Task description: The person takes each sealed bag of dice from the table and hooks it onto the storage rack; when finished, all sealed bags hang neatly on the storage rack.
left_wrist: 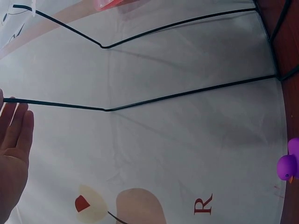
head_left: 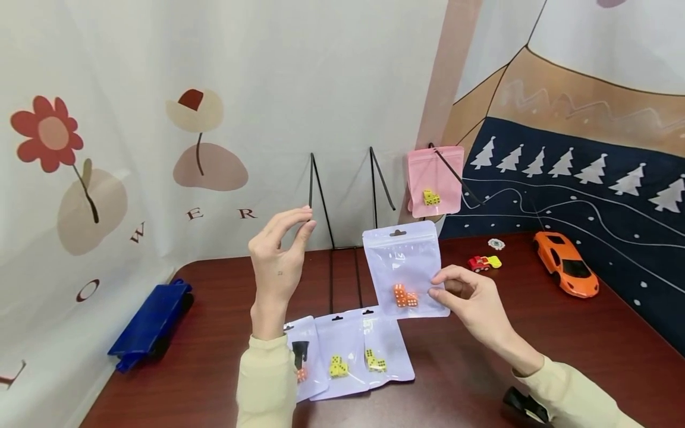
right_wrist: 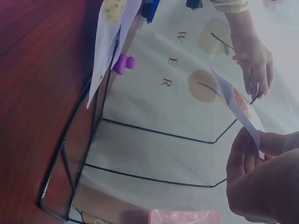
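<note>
My right hand [head_left: 476, 306] pinches the lower right edge of a lilac zip bag [head_left: 404, 261] with orange dice in it. The bag is held up in front of the black wire rack [head_left: 324, 202], its hanging slot at the top. In the left wrist view, my left hand [left_wrist: 14, 158] pinches the free end of the rack's left hook [left_wrist: 60, 104]; this hook carries no bag. Three more lilac zip bags [head_left: 350, 333] lie overlapping on the table below, two with yellow dice, one with orange dice and a black piece. From the right hook hangs a pink zip bag [head_left: 420, 172] with yellow dice.
A blue toy trailer [head_left: 150, 321] stands at the left of the table [head_left: 214, 351]. At the right are an orange toy car [head_left: 566, 264] and a small red-and-yellow toy vehicle [head_left: 484, 263]. A purple toy duck [left_wrist: 288, 163] shows by the rack in the left wrist view. Printed curtains close off the back.
</note>
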`<move>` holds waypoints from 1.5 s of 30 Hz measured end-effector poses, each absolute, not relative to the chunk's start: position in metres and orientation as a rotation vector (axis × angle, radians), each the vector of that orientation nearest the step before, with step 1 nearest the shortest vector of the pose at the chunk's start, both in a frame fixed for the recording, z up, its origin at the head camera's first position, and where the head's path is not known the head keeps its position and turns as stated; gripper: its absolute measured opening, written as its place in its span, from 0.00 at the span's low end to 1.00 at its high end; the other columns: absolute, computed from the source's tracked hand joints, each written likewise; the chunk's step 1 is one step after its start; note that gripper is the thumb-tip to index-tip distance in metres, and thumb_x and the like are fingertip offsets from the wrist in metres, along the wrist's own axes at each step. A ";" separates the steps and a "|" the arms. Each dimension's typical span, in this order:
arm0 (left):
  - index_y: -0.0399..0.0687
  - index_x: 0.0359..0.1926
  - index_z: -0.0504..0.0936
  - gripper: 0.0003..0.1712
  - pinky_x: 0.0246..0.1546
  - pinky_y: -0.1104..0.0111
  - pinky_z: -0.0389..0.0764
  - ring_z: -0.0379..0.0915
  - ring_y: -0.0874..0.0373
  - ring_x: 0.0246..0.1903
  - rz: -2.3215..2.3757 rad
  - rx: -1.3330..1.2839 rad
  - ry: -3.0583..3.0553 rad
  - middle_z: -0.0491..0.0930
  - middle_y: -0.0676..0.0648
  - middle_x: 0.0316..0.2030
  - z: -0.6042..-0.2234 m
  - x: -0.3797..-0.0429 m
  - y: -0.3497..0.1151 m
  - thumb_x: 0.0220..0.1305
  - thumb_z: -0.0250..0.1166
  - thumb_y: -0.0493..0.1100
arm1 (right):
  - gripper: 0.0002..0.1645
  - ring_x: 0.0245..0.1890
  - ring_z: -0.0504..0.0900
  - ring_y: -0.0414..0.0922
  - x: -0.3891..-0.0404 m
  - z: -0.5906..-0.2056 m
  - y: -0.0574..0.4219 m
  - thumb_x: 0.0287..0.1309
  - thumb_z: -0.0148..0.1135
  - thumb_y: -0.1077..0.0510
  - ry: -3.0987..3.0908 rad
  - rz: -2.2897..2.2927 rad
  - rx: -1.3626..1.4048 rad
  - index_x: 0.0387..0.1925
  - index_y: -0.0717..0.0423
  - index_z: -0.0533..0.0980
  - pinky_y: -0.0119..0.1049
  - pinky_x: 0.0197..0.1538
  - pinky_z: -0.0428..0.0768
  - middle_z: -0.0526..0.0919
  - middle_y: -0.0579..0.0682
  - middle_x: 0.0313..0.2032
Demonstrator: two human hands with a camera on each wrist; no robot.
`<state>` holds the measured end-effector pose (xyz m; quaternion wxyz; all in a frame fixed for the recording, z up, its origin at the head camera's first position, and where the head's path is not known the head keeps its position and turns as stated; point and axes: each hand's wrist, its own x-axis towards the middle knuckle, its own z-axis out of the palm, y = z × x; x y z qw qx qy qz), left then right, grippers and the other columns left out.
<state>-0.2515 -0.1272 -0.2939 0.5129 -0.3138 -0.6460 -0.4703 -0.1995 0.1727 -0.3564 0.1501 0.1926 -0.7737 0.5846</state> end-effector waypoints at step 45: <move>0.34 0.34 0.85 0.07 0.44 0.65 0.80 0.81 0.52 0.41 -1.123 -0.735 -1.531 0.84 0.43 0.37 -0.292 -0.250 -0.125 0.52 0.69 0.27 | 0.11 0.27 0.75 0.43 -0.212 -0.341 0.154 0.54 0.68 0.66 -2.101 1.727 0.474 0.40 0.62 0.80 0.30 0.24 0.73 0.80 0.50 0.29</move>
